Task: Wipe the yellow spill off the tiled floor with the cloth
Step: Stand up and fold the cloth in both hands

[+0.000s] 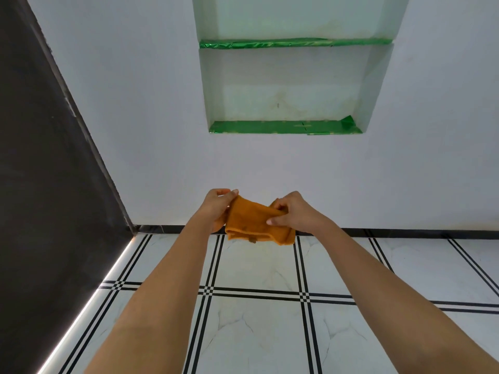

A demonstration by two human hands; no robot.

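One orange cloth [253, 222], held up in the air between my two bare hands, in front of the foot of a white wall [162, 130] and above the tiled floor [259, 333]. My left grip [217, 209] pinches the cloth's upper left corner between thumb and fingers. My right grip [294, 211] is curled over its right end, thumb pressed on the front. Both forearms reach forward from the bottom of the view.

The cloth is folded and bunched. Its long axis runs left to right between my hands, tilting slightly down toward the right, and its hemmed lower edge hangs toward the floor. One small dark tag or speck [253, 241] sits at that lower edge; I cannot tell which. No writing or brand can be read anywhere.

The floor has white marbled tiles split by double black lines. The tile just below the cloth shows a faint yellowish tint [258, 251]; I cannot tell whether it is spill or the cloth's reflection. One black skirting strip [405, 233] runs along the wall's base.

One recess is set into the wall above, with two shelves, an upper shelf [294, 43] and a lower shelf [283, 127], each lined with shiny green foil. One dark panel [40, 184] fills the left side, with one bright light strip [81, 306] along its foot.
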